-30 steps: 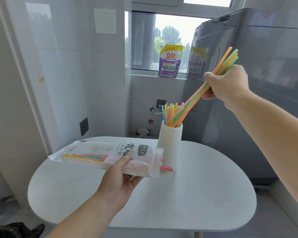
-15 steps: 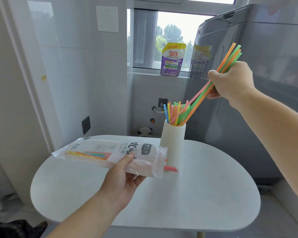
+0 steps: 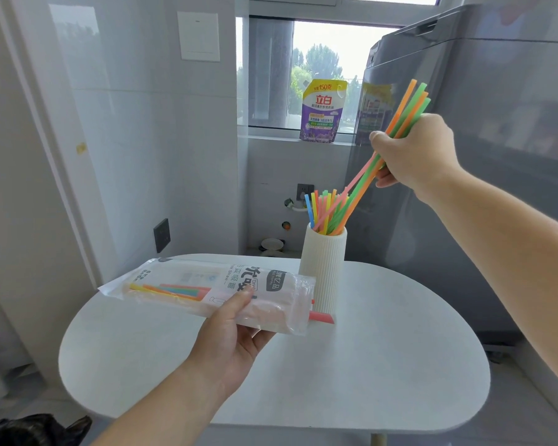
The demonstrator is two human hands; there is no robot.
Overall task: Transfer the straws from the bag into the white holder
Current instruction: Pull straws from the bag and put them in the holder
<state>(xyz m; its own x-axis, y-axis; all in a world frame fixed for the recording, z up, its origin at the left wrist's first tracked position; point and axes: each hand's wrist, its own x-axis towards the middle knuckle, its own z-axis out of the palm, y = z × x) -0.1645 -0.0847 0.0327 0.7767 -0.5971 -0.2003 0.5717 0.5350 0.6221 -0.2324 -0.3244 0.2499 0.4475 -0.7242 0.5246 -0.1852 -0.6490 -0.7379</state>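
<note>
A ribbed white holder (image 3: pixel 323 268) stands upright on the white oval table (image 3: pixel 384 365), with several coloured straws sticking out of its top. My right hand (image 3: pixel 413 156) is shut on a slanted bundle of orange, green and pink straws (image 3: pixel 361 185) whose lower ends are inside the holder's mouth. My left hand (image 3: pixel 236 336) holds the clear plastic straw bag (image 3: pixel 213 289) lying flat just above the table, left of the holder. A few straws remain inside it, and a red straw tip (image 3: pixel 322 317) pokes out of its open right end.
A large grey appliance (image 3: pixel 496 156) stands right behind the table and the holder. A purple detergent pouch (image 3: pixel 322 111) sits on the window ledge. Tiled wall to the left carries a dark socket (image 3: pixel 161 235). A black object (image 3: pixel 36 431) lies at the bottom left.
My right hand has lowered the straw bundle a little further into the holder. My left hand and the bag have kept their pose; the view shifted slightly.
</note>
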